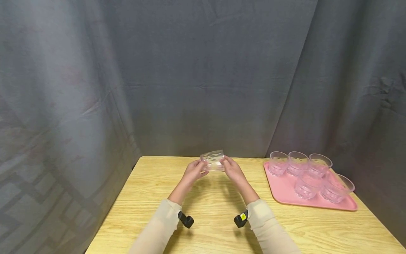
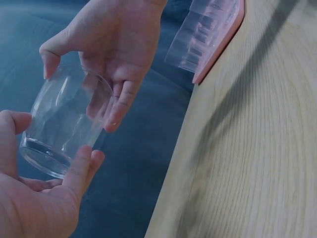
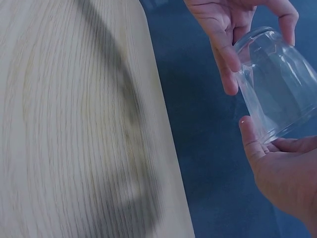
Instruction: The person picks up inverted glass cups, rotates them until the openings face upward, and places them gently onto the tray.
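A clear, faceted drinking glass point(image 1: 213, 158) is held on its side above the far part of the table, between both hands. My left hand point(image 1: 193, 171) grips the thick base end, thumb on one side and fingers on the other, as the left wrist view shows. At the rim end, my right hand point(image 1: 234, 170) holds the glass point(image 3: 280, 79) between thumb and fingers. Nothing is visible inside the glass point(image 2: 67, 119).
On the right of the wooden table point(image 1: 209, 225) lies a pink tray point(image 1: 285, 197). Several similar clear glasses point(image 1: 306, 185) stand upright on it. Grey curtains point(image 1: 203, 88) hang behind the table and along both sides.
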The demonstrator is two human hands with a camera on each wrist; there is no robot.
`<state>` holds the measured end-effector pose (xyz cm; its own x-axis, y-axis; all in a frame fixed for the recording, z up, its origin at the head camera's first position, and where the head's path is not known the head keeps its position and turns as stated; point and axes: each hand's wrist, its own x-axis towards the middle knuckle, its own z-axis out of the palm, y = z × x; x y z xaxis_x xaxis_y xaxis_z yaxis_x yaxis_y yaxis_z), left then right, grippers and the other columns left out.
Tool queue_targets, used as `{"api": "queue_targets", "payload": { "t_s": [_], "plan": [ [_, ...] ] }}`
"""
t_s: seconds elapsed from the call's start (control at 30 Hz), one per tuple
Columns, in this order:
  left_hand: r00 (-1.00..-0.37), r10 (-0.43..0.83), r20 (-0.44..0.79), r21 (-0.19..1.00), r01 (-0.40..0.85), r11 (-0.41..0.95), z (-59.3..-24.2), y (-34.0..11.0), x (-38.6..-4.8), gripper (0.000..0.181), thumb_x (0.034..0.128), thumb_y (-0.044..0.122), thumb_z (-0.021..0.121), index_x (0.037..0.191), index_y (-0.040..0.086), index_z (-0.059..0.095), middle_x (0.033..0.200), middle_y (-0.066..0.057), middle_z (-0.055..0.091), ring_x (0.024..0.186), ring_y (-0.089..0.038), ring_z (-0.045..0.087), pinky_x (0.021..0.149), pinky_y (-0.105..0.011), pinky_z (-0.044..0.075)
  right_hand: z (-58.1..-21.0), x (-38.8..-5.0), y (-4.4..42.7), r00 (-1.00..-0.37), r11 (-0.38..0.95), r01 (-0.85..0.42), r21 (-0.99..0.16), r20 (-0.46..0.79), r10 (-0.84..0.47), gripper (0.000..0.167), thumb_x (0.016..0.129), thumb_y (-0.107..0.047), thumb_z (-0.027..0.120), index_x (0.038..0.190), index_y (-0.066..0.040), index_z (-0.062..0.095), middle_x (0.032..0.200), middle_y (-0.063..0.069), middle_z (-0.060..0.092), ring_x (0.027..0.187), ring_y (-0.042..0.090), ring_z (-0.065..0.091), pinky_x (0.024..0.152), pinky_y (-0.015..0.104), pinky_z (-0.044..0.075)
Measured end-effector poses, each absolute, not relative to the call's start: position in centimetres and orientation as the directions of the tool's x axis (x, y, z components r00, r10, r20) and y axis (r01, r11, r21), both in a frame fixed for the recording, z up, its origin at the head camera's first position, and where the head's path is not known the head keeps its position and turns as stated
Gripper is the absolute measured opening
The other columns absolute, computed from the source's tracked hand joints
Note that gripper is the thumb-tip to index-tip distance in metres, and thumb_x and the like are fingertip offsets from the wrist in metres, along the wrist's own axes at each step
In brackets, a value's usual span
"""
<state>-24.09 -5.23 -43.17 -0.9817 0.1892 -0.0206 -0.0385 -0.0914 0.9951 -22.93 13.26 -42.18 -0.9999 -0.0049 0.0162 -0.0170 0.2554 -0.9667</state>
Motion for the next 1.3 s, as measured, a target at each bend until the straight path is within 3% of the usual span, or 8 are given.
{"api": "queue_targets", "payload": {
  "t_s": [0.27, 0.47, 0.73, 0.97, 1.3],
  "plan": [
    [-0.979, 0.203, -0.011, 0.994, -0.033, -0.106, -43.0, -3.9, -23.9, 0.049, 0.1008, 0.025, 0.060, 0.132, -0.012, 0.053, 0.127, -0.022, 0.059, 0.106, -0.023, 0.064, 0.099, -0.038, 0.054, -42.2, -22.6, 14.5, -0.999, 0.181, -0.043, -0.982, 0.042, -0.013, 0.060, 0.102, -0.022, 0.042, 0.152, 0.011, 0.031, 0.147, 0.030, 0.048, 0.134, 0.043, 0.049, 0.115, 0.055, 0.036],
    [-0.979, 0.206, -0.004, 0.993, -0.028, -0.112, -43.0, -2.8, -24.0, 0.047, 0.0994, 0.026, 0.062, 0.128, -0.011, 0.057, 0.119, -0.018, 0.062, 0.101, -0.019, 0.065, 0.097, -0.037, 0.055, -42.0, -22.2, 15.6, -0.998, 0.199, -0.060, -0.978, 0.061, -0.002, 0.058, 0.103, -0.018, 0.037, 0.151, 0.013, 0.031, 0.147, 0.033, 0.047, 0.136, 0.045, 0.046, 0.115, 0.055, 0.035],
    [-0.974, 0.224, -0.018, 0.987, -0.053, -0.150, -43.2, -1.2, -24.3, 0.049, 0.0985, 0.024, 0.063, 0.131, -0.013, 0.054, 0.119, -0.019, 0.063, 0.100, -0.018, 0.065, 0.097, -0.037, 0.055, -42.0, -22.1, 17.0, -0.997, 0.189, -0.069, -0.980, 0.072, 0.006, 0.057, 0.103, -0.017, 0.036, 0.150, 0.015, 0.031, 0.145, 0.036, 0.046, 0.135, 0.048, 0.047, 0.115, 0.056, 0.035],
    [-0.973, 0.230, -0.016, 0.982, -0.058, -0.178, -43.3, 0.0, -24.5, 0.046, 0.0982, 0.024, 0.064, 0.129, -0.010, 0.057, 0.109, -0.011, 0.063, 0.095, -0.015, 0.065, 0.097, -0.036, 0.055, -41.9, -22.1, 18.1, -0.997, 0.235, -0.057, -0.970, 0.065, 0.027, 0.056, 0.104, -0.019, 0.036, 0.150, 0.013, 0.033, 0.145, 0.034, 0.047, 0.135, 0.046, 0.047, 0.116, 0.056, 0.033],
    [-0.970, 0.242, -0.036, 0.979, -0.082, -0.186, -43.0, 1.7, -24.3, 0.045, 0.0969, 0.024, 0.067, 0.127, -0.009, 0.059, 0.110, -0.011, 0.063, 0.097, -0.017, 0.065, 0.096, -0.036, 0.056, -41.7, -21.7, 20.0, -0.999, 0.234, -0.035, -0.972, 0.039, 0.011, 0.059, 0.104, -0.020, 0.032, 0.153, 0.013, 0.025, 0.151, 0.034, 0.041, 0.142, 0.045, 0.038, 0.118, 0.055, 0.030]
  ]
}}
